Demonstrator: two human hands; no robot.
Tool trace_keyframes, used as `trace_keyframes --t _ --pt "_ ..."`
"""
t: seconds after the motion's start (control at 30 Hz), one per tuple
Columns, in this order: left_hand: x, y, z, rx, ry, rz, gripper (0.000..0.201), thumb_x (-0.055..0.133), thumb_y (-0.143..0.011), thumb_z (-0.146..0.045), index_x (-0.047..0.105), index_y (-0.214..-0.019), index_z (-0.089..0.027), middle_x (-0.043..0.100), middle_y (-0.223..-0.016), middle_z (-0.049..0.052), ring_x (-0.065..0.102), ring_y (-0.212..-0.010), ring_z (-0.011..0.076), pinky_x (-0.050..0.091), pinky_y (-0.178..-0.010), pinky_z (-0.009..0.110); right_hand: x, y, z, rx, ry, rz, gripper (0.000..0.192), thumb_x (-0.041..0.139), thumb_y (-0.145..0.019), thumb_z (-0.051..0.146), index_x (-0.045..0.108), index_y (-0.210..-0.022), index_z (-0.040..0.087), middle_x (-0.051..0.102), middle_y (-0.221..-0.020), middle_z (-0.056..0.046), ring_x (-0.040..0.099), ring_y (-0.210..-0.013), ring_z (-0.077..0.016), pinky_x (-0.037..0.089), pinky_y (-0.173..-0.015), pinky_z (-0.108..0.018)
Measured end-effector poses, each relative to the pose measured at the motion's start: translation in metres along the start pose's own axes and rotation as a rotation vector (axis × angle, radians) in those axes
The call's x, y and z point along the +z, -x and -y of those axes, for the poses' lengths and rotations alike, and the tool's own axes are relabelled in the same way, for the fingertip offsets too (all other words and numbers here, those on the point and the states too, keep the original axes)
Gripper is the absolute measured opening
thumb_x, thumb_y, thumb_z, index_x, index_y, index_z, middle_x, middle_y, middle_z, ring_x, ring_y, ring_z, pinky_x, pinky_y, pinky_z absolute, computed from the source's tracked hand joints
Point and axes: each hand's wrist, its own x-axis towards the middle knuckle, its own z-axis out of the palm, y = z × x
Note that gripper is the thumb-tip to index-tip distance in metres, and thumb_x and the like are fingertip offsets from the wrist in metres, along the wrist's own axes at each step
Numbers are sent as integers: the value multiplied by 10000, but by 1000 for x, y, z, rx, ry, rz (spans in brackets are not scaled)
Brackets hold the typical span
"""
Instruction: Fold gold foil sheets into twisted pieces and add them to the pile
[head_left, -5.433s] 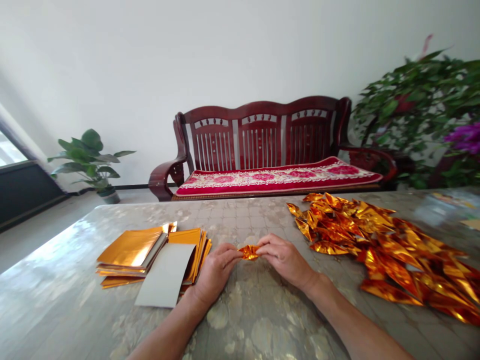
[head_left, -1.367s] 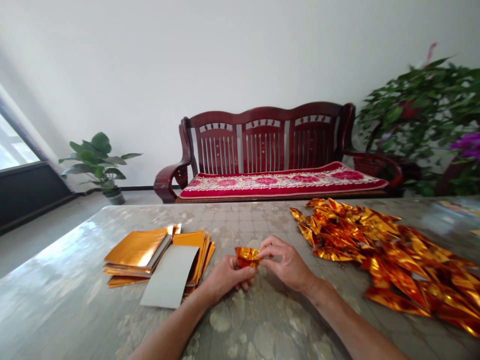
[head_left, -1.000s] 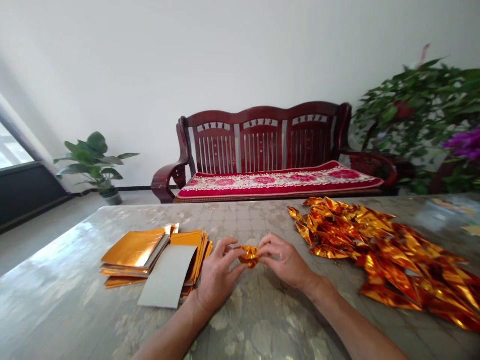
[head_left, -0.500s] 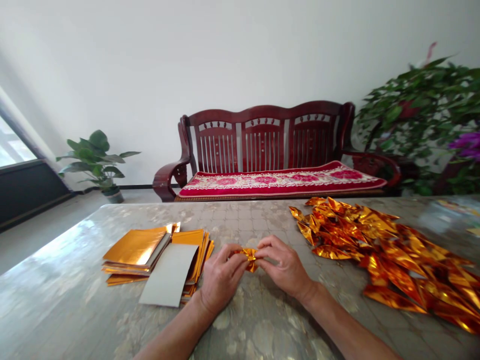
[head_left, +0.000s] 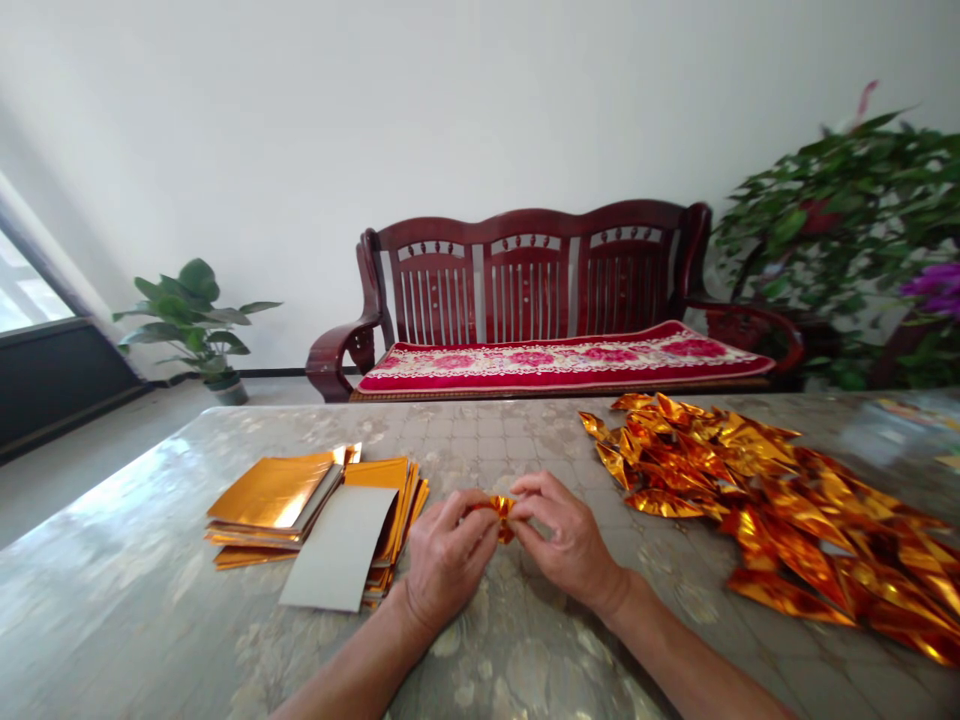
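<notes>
We are mid-fold: our left hand (head_left: 448, 560) and right hand (head_left: 571, 541) each pinch, in a narrow grip, the small crumpled gold foil piece (head_left: 497, 512) just above the marbled worktop (head_left: 525, 650). Next, likely firm creasing without tearing.

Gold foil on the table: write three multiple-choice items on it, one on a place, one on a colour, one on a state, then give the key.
1. Where does the heap of folded foil pieces lie?
A. Right of the hands
B. On the bench
C. On the floor

2. What colour is the top sheet on the flat foil stack?
A. Red
B. Grey
C. Green

3. How is the small foil piece held?
A. Lying loose
B. By one hand
C. Pinched by both hands

Key: A, the heap fills the table's right side; B, it lies plain side up; C, left hand and right hand meet on it.
</notes>
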Motion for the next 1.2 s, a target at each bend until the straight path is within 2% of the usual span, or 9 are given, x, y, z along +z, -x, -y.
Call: trace_keyframes --t 0.2,0.3,0.57,0.7,0.83,1.07,1.2 --pt "2 2 4 -29 46 9 129 579 -923 -190 700 -889 -222 666 -934 36 638 -822 129 519 -784 249 -3 1 -6 24 28 25 61 680 -851 198 685 -884 248 636 -1019 -48 630 -953 -187 525 -831 -308" --pt "4 3 7 -31 77 -1 121 573 -929 -188 690 -929 -220 649 -955 39 637 -842 127 531 -794 247 -4 3 -12 35 -1 53 113 683 -851 191 693 -944 256 636 -1010 -42 633 -946 -179 531 -829 -299" --pt "7 6 21 -35 96 93 210 554 -938 -204 642 -1124 -245 569 -1215 92 639 -881 140 566 -822 296 -5 7 -26 14 -16 89 208 587 -887 114 708 -968 262 649 -1005 -42 641 -918 -163 541 -797 -287" --pt "8 7 25 -32 165 141 220 514 -966 -200 650 -1133 -242 638 -1085 76 648 -923 147 557 -823 267 -5 8 -32 0 -12 54 218 572 -889 119 714 -970 264 661 -1002 -47 652 -916 -168 554 -782 -288" --pt "7 8 26 -8 159 157 194 510 -977 -225 678 -1073 -227 690 -925 48 659 -850 139 546 -779 244 -3 8 -34 -24 3 14 228 565 -879 108 717 -956 259 670 -985 -49 660 -904 -167 563 -769 -286" --pt "4 6 25 53 80 204 183 516 -979 -256 687 -1023 -209 694 -827 34 659 -771 130 524 -738 228 -3 9 -35 -19 9 16 239 557 -875 98 715 -958 258 673 -980 -46 660 -903 -163 562 -777 -286" --pt "5 6 27 54 54 191 184 530 -971 -269 702 -939 -210 682 -755 19 652 -709 121 504 -686 215 -3 9 -35 -8 -12 37 267 538 -865 87 714 -971 257 684 -972 -43 666 -897 -163 564 -779 -286"
